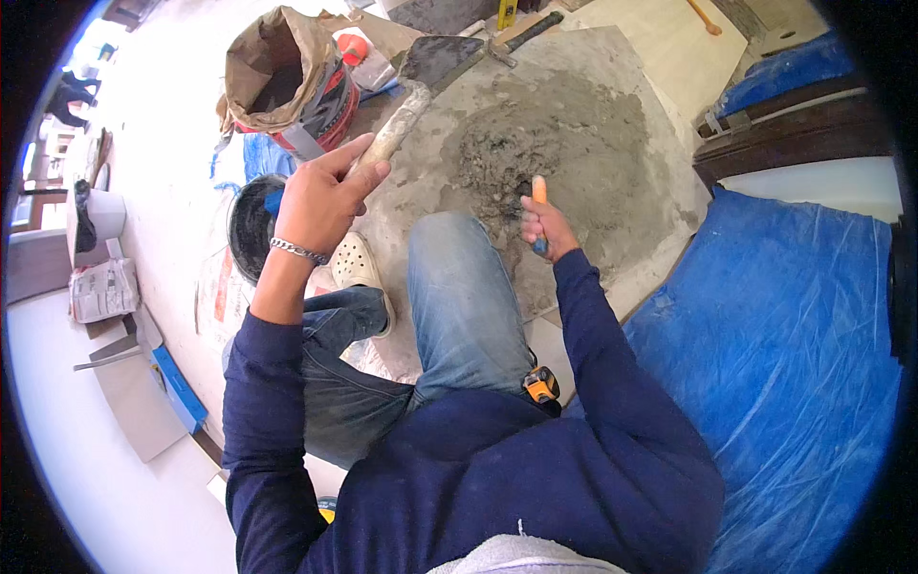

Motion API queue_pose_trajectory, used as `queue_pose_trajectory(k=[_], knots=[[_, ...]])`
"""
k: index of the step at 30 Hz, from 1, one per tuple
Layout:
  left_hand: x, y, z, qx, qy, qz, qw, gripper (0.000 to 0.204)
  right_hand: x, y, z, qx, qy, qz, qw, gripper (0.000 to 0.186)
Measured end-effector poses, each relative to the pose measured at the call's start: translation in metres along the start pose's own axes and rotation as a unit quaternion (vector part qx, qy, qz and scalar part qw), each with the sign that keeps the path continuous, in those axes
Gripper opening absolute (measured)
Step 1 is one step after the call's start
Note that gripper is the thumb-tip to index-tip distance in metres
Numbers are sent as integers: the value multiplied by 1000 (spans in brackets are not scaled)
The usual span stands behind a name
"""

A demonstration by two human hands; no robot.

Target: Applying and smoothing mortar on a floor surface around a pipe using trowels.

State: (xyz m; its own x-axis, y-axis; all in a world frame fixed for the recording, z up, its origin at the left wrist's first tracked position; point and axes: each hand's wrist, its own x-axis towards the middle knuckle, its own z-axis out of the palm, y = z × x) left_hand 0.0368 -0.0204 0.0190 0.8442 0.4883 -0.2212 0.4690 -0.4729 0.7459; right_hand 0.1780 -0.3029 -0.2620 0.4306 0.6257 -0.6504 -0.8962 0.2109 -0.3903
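Note:
In my left hand (pixel 323 206), fingers are wrapped round the pale, worn handle of a trowel (pixel 442 60). Its dark blade is raised and reaches over the edge of the grey slab. My right hand (pixel 547 228) is closed on an orange-and-blue tool handle (pixel 540 191), held upright at the near edge of the mortar. The working end of that tool is hidden, so its kind cannot be told. Wet grey mortar (pixel 574 143) spreads over the slab (pixel 402 206), heaped and rough at its left side and flatter to the right.
An open paper bag (pixel 306 100) stands in a red bucket (pixel 335 120) at the far left. Below it is a black bucket (pixel 251 230). A dark-handled tool (pixel 531 33) lies behind the trowel. Blue sheeting (pixel 765 364) covers the right side. My knee (pixel 449 249) is close to the mortar.

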Motion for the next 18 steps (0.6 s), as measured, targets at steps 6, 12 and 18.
queue_pose_trajectory(k=[6, 12, 18], knots=[[3, 14, -2, -4, 9, -5, 1000, 54, -4, 16, -2, -501, 255, -221, 797, 29], [0, 16, -1, 9, -15, -11, 1000, 53, 3, 24, -21, -683, 289, -145, 655, 38], [-13, 12, -8, -47, 9, -31, 998, 50, -77, 43, -51, -626, 271, -228, 695, 37]])
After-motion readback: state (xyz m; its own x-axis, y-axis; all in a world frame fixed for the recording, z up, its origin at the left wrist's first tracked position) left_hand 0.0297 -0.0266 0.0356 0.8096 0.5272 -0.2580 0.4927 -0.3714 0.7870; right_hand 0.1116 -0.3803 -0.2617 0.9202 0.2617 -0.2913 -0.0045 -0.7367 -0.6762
